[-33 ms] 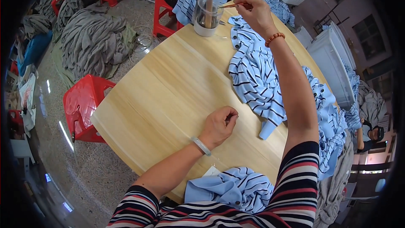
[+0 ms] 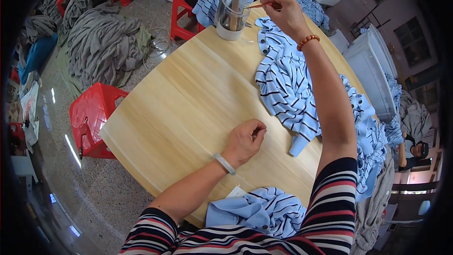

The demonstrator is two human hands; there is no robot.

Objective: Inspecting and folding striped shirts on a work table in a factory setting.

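Observation:
My right hand [image 2: 284,13] is stretched to the far side of the table, closed on a thin pointed tool with an orange handle [image 2: 257,6]. Its tip is by the rim of a clear plastic cup [image 2: 230,31], which has a white lower part and holds some upright sticks. Below that hand lies a light-blue shirt with dark stripes and buttons [image 2: 288,78]. Over the bare wood, near the middle front, my left hand [image 2: 244,142] is curled with thumb and fingers together; whatever they pinch cannot be made out. Another striped blue shirt [image 2: 259,211] lies bunched against my body.
More striped shirts [image 2: 370,146] hang along the right edge of the wooden table [image 2: 179,99]. A red stool [image 2: 92,118] stands at the left, near a heap of grey cloth [image 2: 101,47]. Across the table a seated person handles striped cloth [image 2: 210,2]. White bins [image 2: 370,66] line the right.

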